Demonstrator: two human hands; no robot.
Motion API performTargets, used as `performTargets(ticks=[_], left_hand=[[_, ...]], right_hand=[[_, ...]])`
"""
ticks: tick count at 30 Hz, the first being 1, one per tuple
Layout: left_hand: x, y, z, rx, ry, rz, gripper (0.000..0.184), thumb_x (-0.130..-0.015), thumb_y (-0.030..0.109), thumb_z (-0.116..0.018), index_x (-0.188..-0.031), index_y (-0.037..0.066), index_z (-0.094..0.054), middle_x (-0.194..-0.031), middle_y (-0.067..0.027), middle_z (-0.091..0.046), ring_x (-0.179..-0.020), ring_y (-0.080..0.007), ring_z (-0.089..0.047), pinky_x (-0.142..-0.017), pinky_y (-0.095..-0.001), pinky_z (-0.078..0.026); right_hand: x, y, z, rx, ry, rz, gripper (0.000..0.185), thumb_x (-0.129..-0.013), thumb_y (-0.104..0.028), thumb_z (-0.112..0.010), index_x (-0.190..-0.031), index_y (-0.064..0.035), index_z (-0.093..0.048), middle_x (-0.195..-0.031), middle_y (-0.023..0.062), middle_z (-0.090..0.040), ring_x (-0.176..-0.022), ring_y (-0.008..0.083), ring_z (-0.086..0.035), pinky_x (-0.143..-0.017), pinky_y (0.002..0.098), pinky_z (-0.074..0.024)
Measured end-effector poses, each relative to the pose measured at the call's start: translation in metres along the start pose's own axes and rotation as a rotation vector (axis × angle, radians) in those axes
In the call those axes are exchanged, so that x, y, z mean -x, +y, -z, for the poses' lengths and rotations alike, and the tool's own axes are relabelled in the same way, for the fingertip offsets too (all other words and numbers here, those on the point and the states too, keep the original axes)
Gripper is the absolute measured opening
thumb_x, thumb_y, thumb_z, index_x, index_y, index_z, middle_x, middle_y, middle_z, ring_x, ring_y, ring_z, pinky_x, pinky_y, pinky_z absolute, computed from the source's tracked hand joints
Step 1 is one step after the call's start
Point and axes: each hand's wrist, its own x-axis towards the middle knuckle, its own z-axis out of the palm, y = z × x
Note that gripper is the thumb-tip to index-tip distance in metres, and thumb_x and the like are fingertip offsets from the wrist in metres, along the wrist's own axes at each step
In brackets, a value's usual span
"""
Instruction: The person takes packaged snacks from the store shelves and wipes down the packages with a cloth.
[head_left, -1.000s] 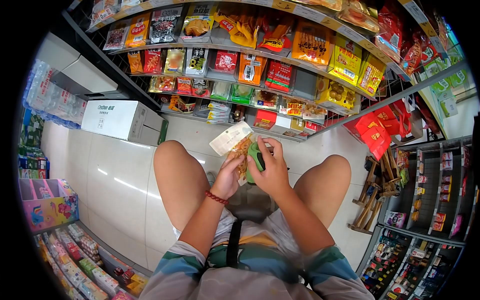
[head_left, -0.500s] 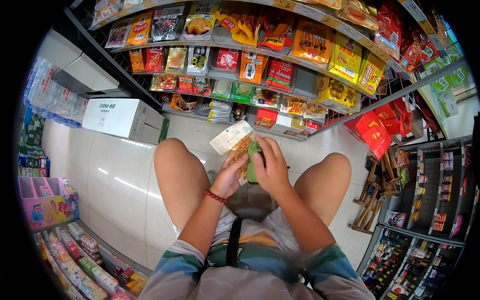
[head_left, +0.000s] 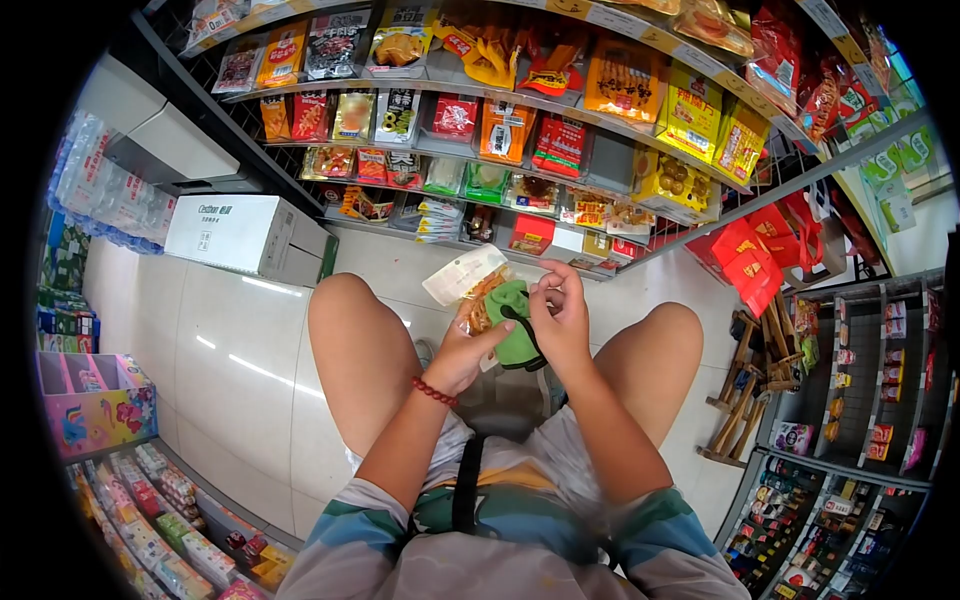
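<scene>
My left hand (head_left: 458, 352), with a red bead bracelet at the wrist, grips a clear snack packet (head_left: 466, 276) with a pale top and orange-brown contents. Against the packet's right side lies a green cloth (head_left: 514, 345) with dark edging, which the left thumb presses down. My right hand (head_left: 562, 318) has its thumb and fingers curled together at the cloth's upper right edge. Both hands are above the gap between my knees. Part of the packet is hidden behind the cloth and the left fingers.
Shelves (head_left: 400, 80) of packaged snacks stand in front. A white carton (head_left: 225, 235) is on the floor at left, beside wrapped bottles (head_left: 115, 180). Wooden folding stools (head_left: 745, 400) and red bags (head_left: 750, 265) are at right. More racks (head_left: 840, 400) stand at lower right.
The green cloth has turned and spread, so its dark edging now shows. My right hand has shifted slightly right, its fingers curling at the cloth's edge. My left hand keeps the packet.
</scene>
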Motion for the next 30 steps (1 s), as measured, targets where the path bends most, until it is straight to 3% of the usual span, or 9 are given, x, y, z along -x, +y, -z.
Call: performTargets(ticks=[12, 14, 18, 21, 23, 30], left_hand=[[0.0040, 0.0012, -0.0019, -0.007, -0.018, 0.019, 0.067, -0.092, -0.001, -0.072, -0.151, 0.007, -0.042, -0.130, -0.0012, -0.063, -0.111, -0.0082, -0.062, -0.085, -0.0228, -0.052], [0.0045, 0.0028, -0.0035, -0.016, -0.020, 0.023, 0.068, -0.092, -0.001, -0.072, -0.152, 0.007, -0.041, -0.129, -0.0008, -0.063, -0.109, -0.0076, -0.062, -0.083, -0.0221, -0.052], [0.0026, -0.0015, 0.0008, -0.065, -0.026, 0.020, 0.072, -0.092, 0.001, -0.074, -0.155, 0.010, -0.040, -0.125, 0.0006, -0.064, -0.104, -0.0059, -0.062, -0.076, -0.0202, -0.050], [0.0030, -0.0033, 0.0005, -0.078, -0.015, 0.008, 0.064, -0.092, 0.002, -0.072, -0.150, 0.008, -0.045, -0.127, -0.0001, -0.064, -0.105, -0.0063, -0.063, -0.078, -0.0212, -0.050], [0.0028, -0.0031, 0.0010, -0.084, -0.015, 0.012, 0.064, -0.092, 0.002, -0.072, -0.150, 0.008, -0.045, -0.126, -0.0001, -0.064, -0.105, -0.0064, -0.063, -0.078, -0.0214, -0.050], [0.0017, -0.0033, 0.0033, -0.092, -0.028, 0.015, 0.064, -0.092, 0.001, -0.073, -0.150, 0.007, -0.045, -0.126, -0.0004, -0.065, -0.106, -0.0068, -0.063, -0.080, -0.0220, -0.051]], right_hand=[[0.0027, -0.0021, 0.0027, -0.027, -0.012, -0.016, 0.040, -0.094, -0.002, -0.063, -0.132, -0.0060, -0.051, -0.099, 0.0014, -0.057, -0.089, 0.0117, -0.063, -0.069, 0.0253, -0.0514], [0.0034, -0.0052, 0.0021, -0.041, -0.005, -0.037, 0.040, -0.094, 0.005, -0.061, -0.131, -0.0056, -0.050, -0.098, 0.0000, -0.054, -0.085, 0.0078, -0.059, -0.073, 0.0217, -0.0479], [0.0022, 0.0012, 0.0039, 0.019, 0.012, 0.013, 0.037, -0.094, -0.002, -0.063, -0.129, -0.0051, -0.052, -0.097, 0.0023, -0.058, -0.087, 0.0124, -0.063, -0.069, 0.0268, -0.0522], [0.0025, -0.0018, 0.0031, 0.001, 0.018, -0.012, 0.039, -0.092, -0.001, -0.064, -0.128, -0.0054, -0.051, -0.096, 0.0022, -0.058, -0.086, 0.0124, -0.063, -0.069, 0.0270, -0.0521], [0.0030, -0.0044, 0.0029, -0.035, -0.008, -0.020, 0.042, -0.091, 0.005, -0.063, -0.129, -0.0060, -0.048, -0.097, 0.0007, -0.056, -0.085, 0.0083, -0.059, -0.073, 0.0228, -0.0482], [0.0024, -0.0041, 0.0021, -0.054, -0.011, -0.014, 0.043, -0.090, 0.006, -0.062, -0.128, -0.0073, -0.047, -0.094, -0.0010, -0.052, -0.083, 0.0078, -0.056, -0.073, 0.0228, -0.0481]])
